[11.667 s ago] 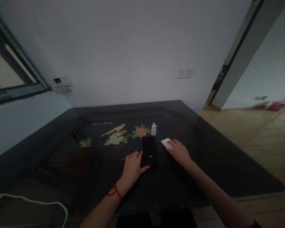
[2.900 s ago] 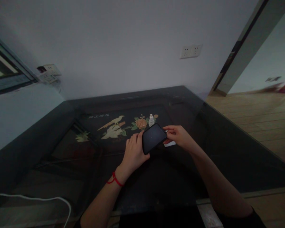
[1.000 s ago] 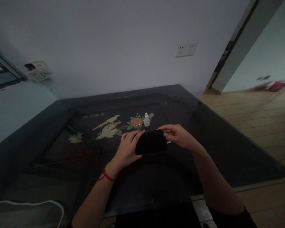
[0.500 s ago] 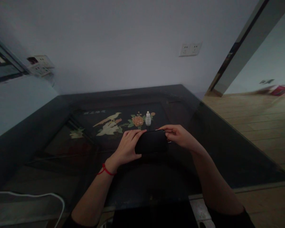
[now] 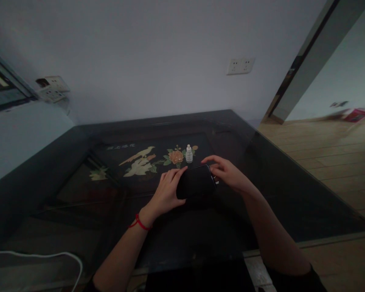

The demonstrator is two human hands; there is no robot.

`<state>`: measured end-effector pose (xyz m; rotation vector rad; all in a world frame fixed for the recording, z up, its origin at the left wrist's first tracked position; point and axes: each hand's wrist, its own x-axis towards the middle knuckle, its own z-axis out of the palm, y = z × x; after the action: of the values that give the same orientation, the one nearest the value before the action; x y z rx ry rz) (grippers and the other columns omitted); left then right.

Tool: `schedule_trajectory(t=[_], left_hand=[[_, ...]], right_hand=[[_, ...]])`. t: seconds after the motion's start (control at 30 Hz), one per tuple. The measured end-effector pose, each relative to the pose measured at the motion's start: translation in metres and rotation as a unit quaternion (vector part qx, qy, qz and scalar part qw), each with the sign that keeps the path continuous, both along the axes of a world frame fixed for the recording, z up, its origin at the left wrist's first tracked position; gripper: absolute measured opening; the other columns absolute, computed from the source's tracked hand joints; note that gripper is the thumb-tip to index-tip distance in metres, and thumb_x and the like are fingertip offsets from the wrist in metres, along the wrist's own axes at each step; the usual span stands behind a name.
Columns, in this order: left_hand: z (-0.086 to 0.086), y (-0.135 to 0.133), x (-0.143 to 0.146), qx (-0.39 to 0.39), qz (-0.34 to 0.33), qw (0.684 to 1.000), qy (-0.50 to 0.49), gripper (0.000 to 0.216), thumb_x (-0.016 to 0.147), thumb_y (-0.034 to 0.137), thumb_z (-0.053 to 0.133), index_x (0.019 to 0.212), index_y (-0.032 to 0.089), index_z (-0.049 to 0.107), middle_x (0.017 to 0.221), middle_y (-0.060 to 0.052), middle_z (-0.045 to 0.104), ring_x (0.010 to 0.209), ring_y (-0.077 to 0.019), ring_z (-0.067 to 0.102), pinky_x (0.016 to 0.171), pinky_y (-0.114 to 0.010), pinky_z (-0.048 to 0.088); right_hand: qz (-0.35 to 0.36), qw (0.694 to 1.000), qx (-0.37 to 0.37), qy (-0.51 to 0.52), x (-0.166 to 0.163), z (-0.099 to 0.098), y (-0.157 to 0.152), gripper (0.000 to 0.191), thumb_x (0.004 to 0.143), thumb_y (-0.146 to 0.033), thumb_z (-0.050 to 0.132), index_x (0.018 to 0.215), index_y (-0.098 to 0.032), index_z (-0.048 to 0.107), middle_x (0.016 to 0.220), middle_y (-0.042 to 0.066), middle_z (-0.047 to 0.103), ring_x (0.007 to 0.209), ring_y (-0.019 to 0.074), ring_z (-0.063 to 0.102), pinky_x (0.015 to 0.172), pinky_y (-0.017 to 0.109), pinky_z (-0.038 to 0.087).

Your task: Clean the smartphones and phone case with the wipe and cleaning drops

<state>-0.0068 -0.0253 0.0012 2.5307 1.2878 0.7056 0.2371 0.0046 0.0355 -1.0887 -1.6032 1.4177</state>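
A black smartphone [image 5: 196, 182] lies sideways above the dark table, tilted slightly, its screen dark. My left hand [image 5: 167, 188], with a red string bracelet at the wrist, grips its left end, fingers along the far edge and thumb along the near one. At the right end is my right hand [image 5: 228, 173]. Its index finger reaches out over the far corner, while the other fingers and thumb bend in close by the short edge. A small pale piece [image 5: 217, 182] sticks out from that edge; what it is, I cannot tell. Just beyond the phone stands a small white dropper bottle [image 5: 189, 155], upright.
The dark glossy table [image 5: 292, 202] bears a bird-and-flower picture [image 5: 140, 162]. A white cable [image 5: 48, 255] runs along the lower left. Wall sockets [image 5: 241, 66] are on the wall behind, and wooden floor [image 5: 322, 150] lies to the right.
The phone has shifted a little right and turned slightly, with my left hand on it. My right index finger has lifted away from the phone's far corner.
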Motion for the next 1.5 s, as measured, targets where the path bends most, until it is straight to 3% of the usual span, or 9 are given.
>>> schedule_trajectory(t=[0.17, 0.33, 0.67, 0.87, 1.0, 1.07, 1.23, 1.3, 1.5], left_hand=[[-0.009, 0.001, 0.005, 0.006, 0.089, 0.995, -0.042, 0.093, 0.068, 0.035, 0.073, 0.145, 0.023, 0.022, 0.126, -0.011, 0.046, 0.115, -0.0263, 0.049, 0.095, -0.041, 0.042], [-0.016, 0.000, 0.013, 0.041, 0.203, 0.978, -0.010, 0.093, 0.068, 0.041, 0.072, 0.144, 0.020, 0.024, 0.121, -0.013, 0.049, 0.107, -0.0282, 0.053, 0.087, -0.042, 0.048], [-0.014, -0.004, 0.019, 0.061, 0.254, 0.964, 0.056, 0.089, 0.070, 0.038, 0.071, 0.142, 0.016, 0.025, 0.116, -0.014, 0.052, 0.101, -0.0282, 0.055, 0.080, -0.039, 0.049], [-0.007, -0.006, 0.019, 0.036, 0.251, 0.967, 0.018, 0.091, 0.067, 0.043, 0.073, 0.142, 0.014, 0.030, 0.118, -0.016, 0.052, 0.104, -0.0304, 0.055, 0.082, -0.042, 0.049], [0.006, -0.003, 0.008, -0.095, 0.173, 0.972, -0.127, 0.068, 0.077, 0.056, 0.061, 0.133, 0.021, 0.046, 0.119, -0.012, 0.059, 0.106, -0.0307, 0.057, 0.086, -0.043, 0.047], [0.009, 0.001, 0.001, -0.214, 0.100, 0.940, -0.248, 0.056, 0.085, 0.061, 0.046, 0.119, 0.019, 0.059, 0.110, -0.011, 0.065, 0.100, -0.0276, 0.061, 0.088, -0.041, 0.046], [0.007, -0.002, 0.000, -0.527, -0.053, 0.705, -0.472, 0.072, 0.080, 0.073, 0.041, 0.121, 0.017, 0.060, 0.114, -0.015, 0.066, 0.103, -0.0281, 0.062, 0.090, -0.042, 0.047], [0.006, -0.007, 0.005, -0.572, -0.091, 0.649, -0.494, 0.074, 0.078, 0.073, 0.046, 0.121, 0.015, 0.060, 0.119, -0.017, 0.064, 0.103, -0.0285, 0.062, 0.091, -0.043, 0.047], [0.001, -0.013, 0.013, -0.456, -0.019, 0.726, -0.515, 0.074, 0.079, 0.068, 0.052, 0.134, 0.019, 0.051, 0.120, -0.015, 0.064, 0.105, -0.0259, 0.061, 0.092, -0.037, 0.046]], right_hand=[[-0.100, 0.990, 0.098, 0.015, -0.014, -0.008, 0.001, 0.033, 0.088, -0.039, 0.051, 0.113, -0.022, 0.065, 0.098, 0.007, 0.069, 0.080, 0.0173, 0.065, 0.061, 0.027, 0.053], [-0.192, 0.958, 0.205, -0.063, -0.038, -0.023, -0.001, 0.038, 0.076, -0.036, 0.066, 0.110, -0.020, 0.068, 0.109, 0.011, 0.066, 0.093, 0.0252, 0.064, 0.062, 0.034, 0.058], [-0.259, 0.900, 0.325, -0.133, -0.057, -0.038, -0.008, 0.038, 0.079, -0.027, 0.065, 0.116, -0.024, 0.067, 0.111, 0.010, 0.058, 0.108, 0.0277, 0.056, 0.094, 0.049, 0.050], [-0.207, 0.965, 0.156, 0.051, -0.057, -0.041, -0.003, 0.044, 0.078, -0.029, 0.064, 0.121, -0.023, 0.063, 0.114, 0.009, 0.066, 0.100, 0.0248, 0.064, 0.086, 0.044, 0.055], [-0.181, 0.972, 0.098, 0.111, -0.050, -0.036, 0.001, 0.043, 0.076, -0.032, 0.068, 0.117, -0.022, 0.065, 0.111, 0.009, 0.069, 0.098, 0.0254, 0.066, 0.087, 0.045, 0.054], [-0.156, 0.974, 0.113, 0.121, -0.047, -0.032, 0.002, 0.040, 0.074, -0.031, 0.069, 0.113, -0.023, 0.068, 0.114, 0.008, 0.069, 0.103, 0.0256, 0.064, 0.089, 0.045, 0.052], [-0.122, 0.966, 0.218, 0.070, -0.042, -0.022, -0.001, 0.029, 0.078, -0.027, 0.066, 0.107, -0.028, 0.070, 0.114, 0.004, 0.068, 0.111, 0.0229, 0.060, 0.099, 0.044, 0.045], [-0.117, 0.961, 0.246, 0.050, -0.042, -0.017, -0.004, 0.027, 0.081, -0.026, 0.063, 0.107, -0.029, 0.070, 0.115, 0.004, 0.066, 0.112, 0.0227, 0.058, 0.097, 0.044, 0.047], [-0.135, 0.939, 0.315, 0.007, -0.051, -0.013, -0.016, 0.034, 0.086, -0.028, 0.058, 0.120, -0.031, 0.062, 0.128, 0.006, 0.053, 0.119, 0.0238, 0.052, 0.087, 0.039, 0.055]])
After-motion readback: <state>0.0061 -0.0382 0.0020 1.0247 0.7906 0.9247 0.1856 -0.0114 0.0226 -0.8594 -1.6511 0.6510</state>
